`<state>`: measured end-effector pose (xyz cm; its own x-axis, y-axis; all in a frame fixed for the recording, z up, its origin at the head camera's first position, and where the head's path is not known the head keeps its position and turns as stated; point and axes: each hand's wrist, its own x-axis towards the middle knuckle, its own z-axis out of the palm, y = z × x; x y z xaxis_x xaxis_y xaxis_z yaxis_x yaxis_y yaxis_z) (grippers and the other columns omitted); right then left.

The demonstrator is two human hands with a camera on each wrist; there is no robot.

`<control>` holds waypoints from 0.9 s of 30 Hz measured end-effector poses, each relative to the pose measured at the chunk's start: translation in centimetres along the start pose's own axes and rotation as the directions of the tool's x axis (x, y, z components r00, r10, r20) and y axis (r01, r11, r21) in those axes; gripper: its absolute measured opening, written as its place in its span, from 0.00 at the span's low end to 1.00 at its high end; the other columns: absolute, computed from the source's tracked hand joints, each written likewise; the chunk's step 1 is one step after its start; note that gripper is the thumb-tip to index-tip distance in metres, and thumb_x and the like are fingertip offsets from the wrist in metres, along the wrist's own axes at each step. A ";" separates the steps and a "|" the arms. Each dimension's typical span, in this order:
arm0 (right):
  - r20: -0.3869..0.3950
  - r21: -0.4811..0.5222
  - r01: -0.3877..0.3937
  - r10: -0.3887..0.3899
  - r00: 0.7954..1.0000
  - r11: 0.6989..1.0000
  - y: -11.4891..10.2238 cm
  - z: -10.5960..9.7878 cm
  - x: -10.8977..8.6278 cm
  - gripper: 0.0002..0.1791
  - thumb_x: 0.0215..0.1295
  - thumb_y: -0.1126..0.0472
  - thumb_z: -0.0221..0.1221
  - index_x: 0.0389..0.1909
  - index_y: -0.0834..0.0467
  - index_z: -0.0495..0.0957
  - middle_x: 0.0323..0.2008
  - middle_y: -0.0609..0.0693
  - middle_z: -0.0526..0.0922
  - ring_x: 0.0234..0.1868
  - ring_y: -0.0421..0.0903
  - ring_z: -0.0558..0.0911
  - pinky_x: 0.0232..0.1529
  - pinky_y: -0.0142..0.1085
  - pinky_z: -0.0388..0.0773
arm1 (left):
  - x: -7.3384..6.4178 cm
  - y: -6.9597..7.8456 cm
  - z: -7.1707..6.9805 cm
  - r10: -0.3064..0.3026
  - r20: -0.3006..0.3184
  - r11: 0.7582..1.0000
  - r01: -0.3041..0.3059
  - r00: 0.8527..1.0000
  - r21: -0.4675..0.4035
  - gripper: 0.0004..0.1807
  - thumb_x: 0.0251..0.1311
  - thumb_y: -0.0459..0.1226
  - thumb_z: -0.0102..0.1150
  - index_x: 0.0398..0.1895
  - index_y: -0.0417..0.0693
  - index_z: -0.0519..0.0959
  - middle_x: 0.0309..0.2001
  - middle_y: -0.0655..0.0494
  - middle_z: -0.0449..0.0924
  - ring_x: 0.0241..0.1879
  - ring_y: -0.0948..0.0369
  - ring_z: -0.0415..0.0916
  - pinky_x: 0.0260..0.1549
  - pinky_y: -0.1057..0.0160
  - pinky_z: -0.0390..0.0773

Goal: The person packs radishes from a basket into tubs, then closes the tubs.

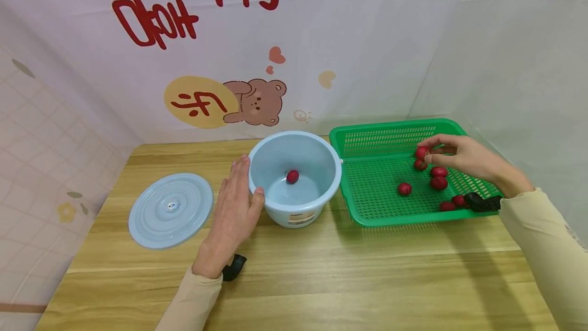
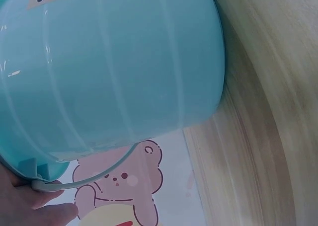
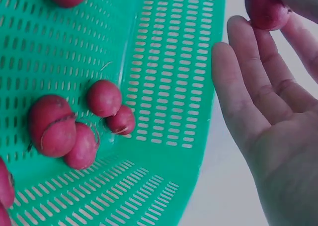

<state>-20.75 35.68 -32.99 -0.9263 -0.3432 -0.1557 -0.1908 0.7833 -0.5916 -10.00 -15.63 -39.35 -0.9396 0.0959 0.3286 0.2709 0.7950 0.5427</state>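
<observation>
My right hand (image 1: 464, 155) pinches a red radish (image 1: 423, 152) between thumb and fingers over the green basket (image 1: 363, 221). In the right wrist view that radish (image 3: 267, 8) sits at the fingertips, with the other fingers spread. Several more radishes (image 1: 438, 183) lie on the basket floor, some in pairs. My left hand (image 1: 236, 203) rests with straight fingers against the left rim of a light blue bucket (image 1: 298, 203). One radish (image 1: 292, 176) lies inside the bucket. The left wrist view shows the bucket's side (image 2: 114, 72) and its handle (image 2: 94, 178) beside my fingers.
A round light blue lid (image 1: 171, 211) lies flat on the wooden table (image 1: 321, 280), left of the bucket. The basket stands close to the bucket's right side. Behind the table hangs a white cloth (image 1: 367, 40) with a printed bear and red characters.
</observation>
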 end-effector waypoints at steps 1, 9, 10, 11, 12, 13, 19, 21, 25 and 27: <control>-0.008 0.003 0.000 0.000 1.000 1.000 -0.1 0.0 -0.1 0.23 0.76 0.45 0.58 0.68 0.45 0.75 0.63 0.48 0.77 0.53 0.27 0.78 0.57 0.45 0.75 | 0.0 0.0 0.0 -0.002 0.002 1.000 0.002 1.000 0.000 0.40 0.74 0.48 0.42 0.82 0.39 0.51 0.82 0.46 0.51 0.81 0.47 0.44 0.72 0.30 0.53; -0.085 0.042 0.007 -0.004 0.996 0.999 -1.5 0.5 -0.9 0.22 0.76 0.46 0.58 0.68 0.42 0.75 0.61 0.45 0.78 0.54 0.25 0.78 0.51 0.28 0.74 | -0.1 0.0 -0.3 -0.009 0.012 1.000 0.009 1.000 -0.002 0.40 0.74 0.49 0.41 0.84 0.42 0.47 0.84 0.49 0.45 0.82 0.48 0.41 0.73 0.31 0.51; -0.096 0.047 0.008 -0.004 0.995 0.999 -1.8 0.6 -1.0 0.22 0.76 0.46 0.58 0.68 0.42 0.75 0.61 0.45 0.78 0.55 0.26 0.78 0.49 0.24 0.72 | -0.1 0.0 -0.3 -0.008 0.012 1.000 0.008 1.000 0.000 0.40 0.74 0.49 0.41 0.84 0.43 0.46 0.84 0.49 0.44 0.82 0.48 0.41 0.73 0.32 0.51; -0.107 0.053 0.012 -0.006 0.994 0.999 -2.0 0.7 -1.2 0.22 0.76 0.46 0.58 0.68 0.42 0.75 0.60 0.45 0.79 0.55 0.26 0.78 0.49 0.22 0.71 | -0.1 0.0 -0.3 -0.008 0.012 1.000 0.007 1.000 0.002 0.41 0.74 0.49 0.40 0.85 0.44 0.45 0.84 0.50 0.43 0.82 0.48 0.40 0.73 0.31 0.51; -0.116 0.061 0.011 -0.004 0.993 0.998 -2.3 0.8 -1.3 0.22 0.76 0.46 0.58 0.68 0.42 0.75 0.60 0.44 0.80 0.55 0.26 0.78 0.48 0.21 0.70 | -0.1 0.0 -0.2 -0.007 0.011 1.000 0.006 1.000 0.004 0.41 0.74 0.49 0.40 0.85 0.44 0.45 0.84 0.50 0.43 0.82 0.48 0.40 0.73 0.31 0.51; -0.123 0.067 0.010 -0.002 0.992 0.998 -2.6 0.9 -1.4 0.22 0.76 0.45 0.58 0.68 0.42 0.75 0.60 0.44 0.81 0.55 0.26 0.78 0.49 0.21 0.69 | -0.1 0.0 -0.2 -0.005 0.011 1.000 0.005 1.000 0.006 0.41 0.75 0.49 0.40 0.85 0.45 0.44 0.84 0.51 0.42 0.82 0.48 0.40 0.73 0.31 0.51; -0.158 0.164 0.054 -0.027 0.987 0.985 -4.5 1.7 -2.0 0.22 0.76 0.48 0.59 0.67 0.45 0.76 0.56 0.44 0.85 0.54 0.35 0.81 0.50 0.21 0.71 | -0.1 -0.1 0.0 0.004 0.004 1.000 -0.004 1.000 0.000 0.38 0.74 0.48 0.41 0.84 0.45 0.51 0.84 0.55 0.43 0.82 0.47 0.42 0.73 0.31 0.50; -0.177 0.194 0.078 -0.044 0.983 0.978 -5.1 2.0 -2.2 0.21 0.76 0.50 0.59 0.66 0.46 0.77 0.55 0.45 0.85 0.53 0.37 0.83 0.50 0.21 0.72 | -0.1 0.0 0.0 0.010 -0.001 1.000 -0.010 1.000 0.000 0.38 0.74 0.48 0.41 0.83 0.44 0.53 0.84 0.55 0.44 0.82 0.47 0.42 0.73 0.31 0.50; -0.214 0.233 0.119 -0.068 0.974 0.965 -6.3 2.6 -2.6 0.20 0.76 0.51 0.60 0.65 0.49 0.77 0.52 0.46 0.86 0.49 0.41 0.84 0.50 0.22 0.73 | -0.1 0.0 0.0 0.025 -0.009 1.000 -0.025 1.000 0.000 0.37 0.74 0.48 0.41 0.82 0.42 0.54 0.84 0.55 0.45 0.82 0.48 0.42 0.73 0.30 0.50; -0.225 0.249 0.133 -0.077 0.971 0.959 -6.8 2.9 -2.8 0.21 0.75 0.52 0.60 0.66 0.49 0.77 0.51 0.47 0.87 0.48 0.42 0.85 0.49 0.24 0.75 | -0.1 0.0 0.1 0.033 -0.014 0.999 -0.033 0.999 -0.001 0.37 0.74 0.47 0.41 0.82 0.41 0.54 0.84 0.54 0.46 0.82 0.48 0.42 0.72 0.30 0.51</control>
<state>-15.94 29.77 -30.80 -0.9582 -0.2771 0.0718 -0.2256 0.5767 -0.7852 -9.96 -15.58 -39.43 -0.9272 0.1136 0.3570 0.3019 0.7907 0.5325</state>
